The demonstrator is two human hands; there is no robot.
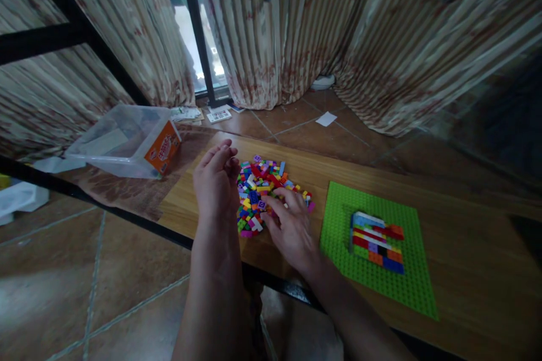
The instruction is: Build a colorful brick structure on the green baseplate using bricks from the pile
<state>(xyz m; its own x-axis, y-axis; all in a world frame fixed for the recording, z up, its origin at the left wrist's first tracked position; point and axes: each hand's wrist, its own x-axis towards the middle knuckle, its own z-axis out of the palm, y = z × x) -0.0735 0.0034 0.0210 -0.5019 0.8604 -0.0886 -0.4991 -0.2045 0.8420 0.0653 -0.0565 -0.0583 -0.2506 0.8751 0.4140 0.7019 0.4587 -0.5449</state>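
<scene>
A heap of small toy building bricks [256,186] in many colours lies on the wooden tabletop. At the heap's left edge, my left hand [215,177] is raised with its fingers curled in; whatever they may hold is hidden. Over the heap's right side, my right hand [290,223] has its thumb and fingers apart, their tips at the bricks near a purple one [261,203]. To the right lies a green baseplate [339,237], bearing a built block of coloured bricks [376,242] in rows.
At the table's left end, a clear plastic box [122,149] with an orange label sits on a brown patterned cloth [139,200]. A black metal bar [139,220] runs along the near edge. Striped curtains [292,28] hang behind, and papers [326,119] lie on the tiled floor.
</scene>
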